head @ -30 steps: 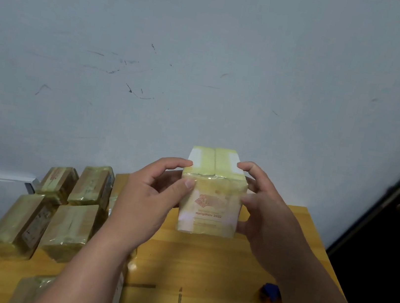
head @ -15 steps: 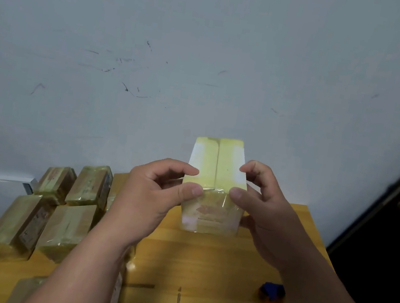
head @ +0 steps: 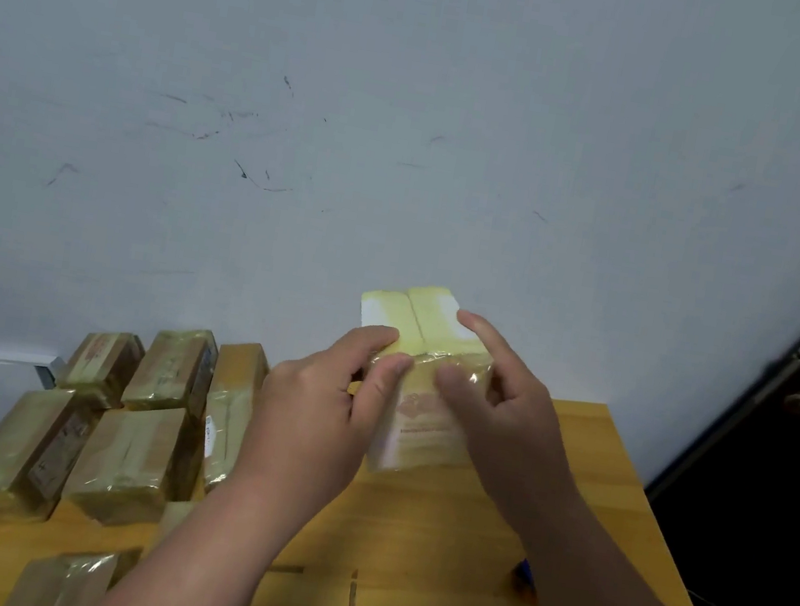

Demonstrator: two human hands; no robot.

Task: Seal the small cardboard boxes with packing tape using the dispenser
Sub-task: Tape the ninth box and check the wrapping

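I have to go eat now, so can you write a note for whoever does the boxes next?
Left hand: grips the small yellowish tape-wrapped cardboard box, thumb on its front top edge.
Right hand: holds the same box from the right, fingers on its top.
The box is held above the wooden table, top flaps closed.
Done: a pile of wrapped brown cardboard boxes on the table's left.
Left: I cannot tell whether this box is finished. No dispenser is clearly in view.

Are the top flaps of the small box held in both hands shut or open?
Shut: the two flaps of the small yellowish taped cardboard box lie flat, meeting at a centre seam. Left hand and right hand grip it.
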